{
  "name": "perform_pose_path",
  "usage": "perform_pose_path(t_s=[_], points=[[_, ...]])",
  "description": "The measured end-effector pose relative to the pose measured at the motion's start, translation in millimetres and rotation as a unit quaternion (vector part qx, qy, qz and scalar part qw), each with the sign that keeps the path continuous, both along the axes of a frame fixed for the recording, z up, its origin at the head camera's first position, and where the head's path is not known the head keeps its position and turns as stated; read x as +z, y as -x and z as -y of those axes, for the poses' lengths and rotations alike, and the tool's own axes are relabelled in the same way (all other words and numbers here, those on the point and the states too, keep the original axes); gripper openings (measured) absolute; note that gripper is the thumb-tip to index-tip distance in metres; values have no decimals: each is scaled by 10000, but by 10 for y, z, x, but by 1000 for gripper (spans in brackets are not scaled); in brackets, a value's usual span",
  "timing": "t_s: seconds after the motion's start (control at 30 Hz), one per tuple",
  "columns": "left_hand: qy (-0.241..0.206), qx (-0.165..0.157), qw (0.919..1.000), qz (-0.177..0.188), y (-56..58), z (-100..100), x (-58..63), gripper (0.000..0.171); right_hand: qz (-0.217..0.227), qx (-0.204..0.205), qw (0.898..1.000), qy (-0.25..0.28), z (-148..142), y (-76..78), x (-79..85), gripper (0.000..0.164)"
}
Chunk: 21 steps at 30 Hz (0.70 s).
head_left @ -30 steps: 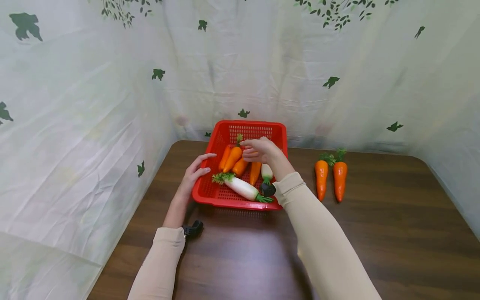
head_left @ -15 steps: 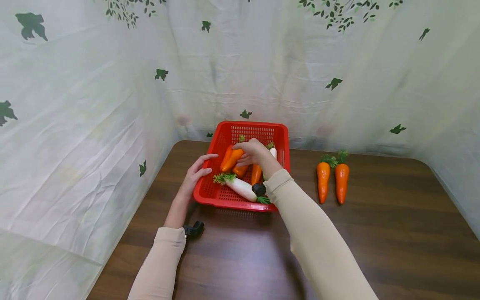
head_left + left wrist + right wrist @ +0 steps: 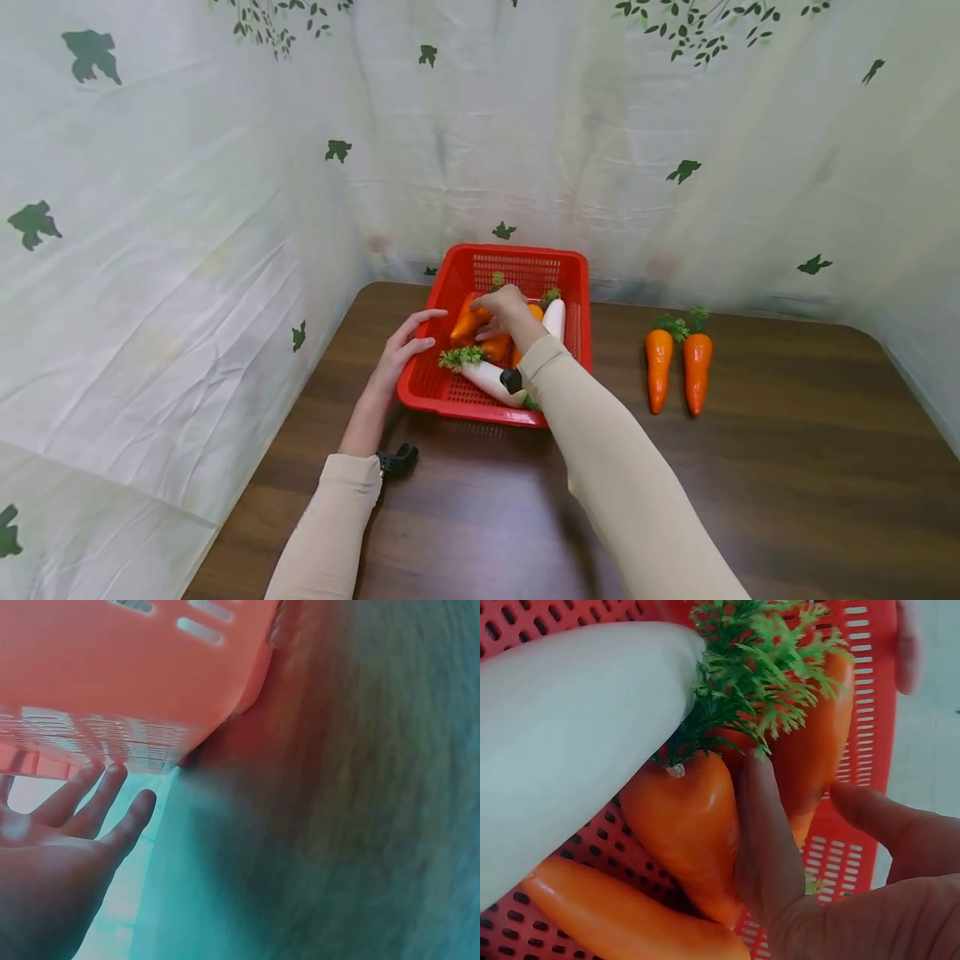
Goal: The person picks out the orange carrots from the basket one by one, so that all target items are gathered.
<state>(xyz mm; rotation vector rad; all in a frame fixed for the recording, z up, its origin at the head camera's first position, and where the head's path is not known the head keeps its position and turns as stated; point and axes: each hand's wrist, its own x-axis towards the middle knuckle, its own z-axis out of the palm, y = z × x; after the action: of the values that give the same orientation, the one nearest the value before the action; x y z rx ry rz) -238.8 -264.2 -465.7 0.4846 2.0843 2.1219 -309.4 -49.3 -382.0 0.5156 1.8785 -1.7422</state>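
Right hand [image 3: 512, 307]: it was down inside the basket, bent at the wrist, two digits set apart about as wide as the gripped carrot [image 3: 815, 746], with one on each side in a pinch.
Gripped carrot: it lay in the left part of the red basket [image 3: 480, 412], against other orange ones.
Neighbouring carrot [image 3: 690, 836]: it touched the back of one of those digits; another carrot [image 3: 622, 915] lay below it.
Left hand [image 3: 400, 344]: its fingers were extended and spread, resting at the basket's left rim without closing round anything.
White radishes: one [image 3: 487, 382] lay slantwise near the basket's front, its leafy top to the left; a second [image 3: 555, 318] leaned along the right side.
Carrots outside: two, left carrot [image 3: 658, 367] and right carrot [image 3: 697, 375], lay side by side on the table [image 3: 787, 467], well apart from both hands.
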Motion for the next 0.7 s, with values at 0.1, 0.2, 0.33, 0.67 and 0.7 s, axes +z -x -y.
perform_pose_path(t_s=[0.1, 0.2, 0.33, 0.67, 0.7], points=[[16, 3, 10000, 12, 3, 2, -3, 47, 8, 1, 9997, -244, 18, 13, 13, 63], [38, 20, 10000, 52, -8, 6, -6, 46, -1, 239, 9995, -205, 42, 4, 38, 64], [53, -3, 10000, 39, -10, -5, -5, 47, -56, 564, 9983, -97, 31, -66, 100, 58], [-5, 6, 10000, 7, 5, 10, -1, 46, -239, 792, 9966, 57, -64, -101, 187, 66], [5, 11, 10000, 10, 5, 16, 3, 46, -289, 825, 9962, 52, -71, -108, 210, 68]])
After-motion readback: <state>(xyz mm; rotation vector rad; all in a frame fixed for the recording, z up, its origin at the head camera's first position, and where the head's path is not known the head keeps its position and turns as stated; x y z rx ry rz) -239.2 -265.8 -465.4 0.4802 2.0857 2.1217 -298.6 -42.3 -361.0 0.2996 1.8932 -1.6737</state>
